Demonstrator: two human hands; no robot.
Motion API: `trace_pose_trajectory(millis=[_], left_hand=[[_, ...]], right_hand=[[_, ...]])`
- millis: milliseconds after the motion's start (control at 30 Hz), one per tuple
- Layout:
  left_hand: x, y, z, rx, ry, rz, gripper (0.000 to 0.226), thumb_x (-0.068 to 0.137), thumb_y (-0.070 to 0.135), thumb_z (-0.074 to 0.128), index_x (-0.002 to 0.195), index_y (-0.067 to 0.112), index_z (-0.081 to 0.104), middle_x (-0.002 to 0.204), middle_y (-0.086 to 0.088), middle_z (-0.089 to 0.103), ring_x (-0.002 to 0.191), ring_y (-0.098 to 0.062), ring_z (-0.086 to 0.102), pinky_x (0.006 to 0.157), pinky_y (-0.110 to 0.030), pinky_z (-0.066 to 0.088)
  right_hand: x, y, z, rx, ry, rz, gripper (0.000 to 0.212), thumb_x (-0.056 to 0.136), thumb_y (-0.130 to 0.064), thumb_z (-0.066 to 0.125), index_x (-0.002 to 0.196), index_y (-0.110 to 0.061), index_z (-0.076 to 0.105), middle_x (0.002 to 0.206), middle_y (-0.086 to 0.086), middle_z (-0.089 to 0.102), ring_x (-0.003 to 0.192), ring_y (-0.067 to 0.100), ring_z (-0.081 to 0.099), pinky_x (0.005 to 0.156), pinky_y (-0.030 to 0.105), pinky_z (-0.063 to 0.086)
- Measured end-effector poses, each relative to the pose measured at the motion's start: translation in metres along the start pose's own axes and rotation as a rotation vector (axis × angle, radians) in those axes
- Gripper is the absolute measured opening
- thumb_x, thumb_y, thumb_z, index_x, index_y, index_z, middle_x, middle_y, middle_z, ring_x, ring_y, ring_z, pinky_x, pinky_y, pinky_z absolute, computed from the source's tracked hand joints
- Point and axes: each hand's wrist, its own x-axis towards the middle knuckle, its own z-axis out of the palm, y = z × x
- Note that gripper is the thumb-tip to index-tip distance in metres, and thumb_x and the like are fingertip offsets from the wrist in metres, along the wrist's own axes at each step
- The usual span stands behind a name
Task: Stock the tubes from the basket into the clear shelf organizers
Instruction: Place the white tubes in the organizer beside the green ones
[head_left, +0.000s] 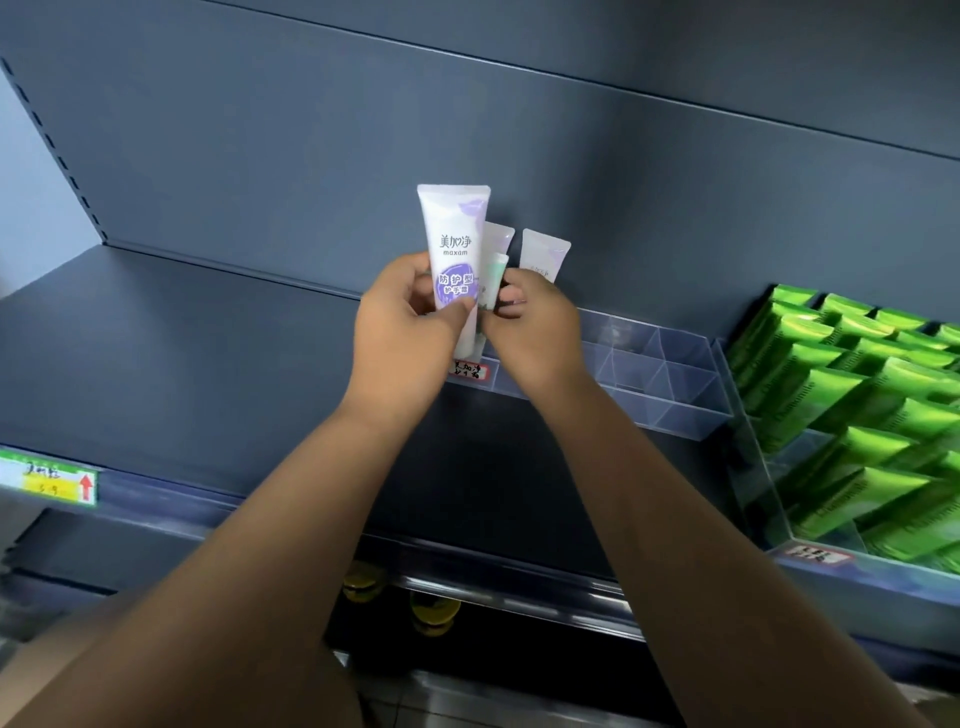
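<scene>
My left hand (402, 332) grips a white tube with purple print (453, 244), held upright, cap end down, above the left end of the clear shelf organizer (670, 384). My right hand (530, 322) pinches a smaller tube with a pale green patch (494, 273) right beside it. Behind these stand two more white-and-purple tubes, one (500, 236) close to the big tube and one (543, 254) to its right. Both hands hide where the tubes' lower ends sit. The basket is out of view.
A second clear organizer (779, 499) at the right is packed with several green tubes (852, 415). The dark shelf (182, 338) stretches to the left. A price tag (52, 480) sits on the shelf's front rail. Yellow-lidded jars (431, 613) stand on the shelf below.
</scene>
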Motion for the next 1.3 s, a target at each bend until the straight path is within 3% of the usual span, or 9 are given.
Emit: trace_pose_trajectory(millis=[100,167,300,467,667,800,1000,1167,1300], left_hand=[[-0.004,0.004,0.011,-0.024,-0.013,-0.017,0.031,0.088,0.011,0.075,0.116,0.021,0.063,0.095,0.004,0.075,0.087,-0.013,0.073,0.073,-0.028,0.060],[-0.006,0.007,0.020,-0.037,-0.026,-0.021,0.030,0.087,0.011,0.077,0.111,0.020,0.062,0.093,0.003,0.075,0.085,-0.013,0.073,0.066,-0.025,0.060],[-0.008,0.011,0.045,-0.053,-0.110,0.024,0.029,0.086,0.008,0.078,0.108,0.019,0.063,0.092,0.003,0.076,0.086,-0.013,0.073,0.072,-0.029,0.059],[-0.004,0.004,0.085,-0.040,-0.194,0.129,0.028,0.090,0.009,0.074,0.109,0.023,0.061,0.107,0.008,0.075,0.099,-0.008,0.071,0.089,-0.032,0.059],[0.013,-0.001,0.128,0.040,-0.251,0.184,0.028,0.094,0.006,0.062,0.119,0.018,0.068,0.120,0.001,0.066,0.098,-0.005,0.068,0.087,-0.022,0.056],[0.018,-0.006,0.143,0.100,-0.306,0.130,0.031,0.094,0.004,0.061,0.121,0.017,0.068,0.100,0.012,0.070,0.086,0.007,0.066,0.077,-0.014,0.052],[0.025,-0.016,0.133,0.121,-0.349,0.032,0.039,0.091,0.005,0.061,0.126,0.023,0.064,0.108,0.008,0.073,0.097,-0.004,0.068,0.087,-0.026,0.058],[0.028,-0.016,0.129,0.164,-0.387,-0.003,0.041,0.092,0.002,0.058,0.128,0.018,0.067,0.110,0.004,0.072,0.099,-0.012,0.068,0.073,-0.013,0.054],[0.028,-0.019,0.130,0.277,-0.371,-0.034,0.032,0.090,0.007,0.054,0.116,0.014,0.071,0.107,-0.002,0.074,0.099,-0.021,0.067,0.082,-0.031,0.056]], right_hand=[[-0.012,-0.001,-0.018,0.069,0.105,-0.006,0.036,0.089,-0.016,0.072,0.124,-0.017,0.066,0.120,-0.001,0.068,0.104,0.011,0.065,0.093,0.034,0.056],[-0.023,-0.005,-0.035,0.270,0.159,-0.073,0.029,0.096,-0.006,0.060,0.120,-0.018,0.069,0.115,-0.003,0.072,0.104,0.011,0.067,0.096,0.037,0.055],[-0.034,-0.010,-0.070,0.515,0.106,-0.083,0.025,0.097,-0.004,0.058,0.117,-0.011,0.071,0.110,0.003,0.075,0.099,0.021,0.071,0.087,0.040,0.060],[-0.019,0.009,-0.093,0.343,0.158,-0.027,0.025,0.091,-0.009,0.067,0.114,-0.017,0.072,0.102,-0.006,0.077,0.093,0.013,0.072,0.086,0.039,0.060],[-0.002,0.038,-0.107,0.321,0.296,0.021,0.025,0.088,-0.008,0.065,0.108,-0.019,0.073,0.097,-0.006,0.077,0.090,0.011,0.073,0.085,0.041,0.060],[0.009,0.057,-0.106,0.243,0.293,0.070,0.021,0.087,-0.014,0.067,0.104,-0.025,0.075,0.094,-0.010,0.077,0.087,0.005,0.073,0.084,0.038,0.060],[0.021,0.067,-0.094,0.155,0.253,0.109,0.022,0.089,-0.012,0.069,0.108,-0.019,0.077,0.092,-0.014,0.073,0.079,-0.008,0.066,0.063,0.004,0.045],[0.029,0.073,-0.087,0.078,0.197,0.134,0.023,0.086,-0.015,0.071,0.107,-0.021,0.077,0.096,-0.010,0.076,0.083,0.000,0.068,0.056,0.003,0.042],[0.031,0.078,-0.085,0.007,0.167,0.140,0.022,0.084,-0.016,0.073,0.104,-0.023,0.079,0.095,-0.011,0.077,0.081,-0.003,0.068,0.059,0.004,0.044]])
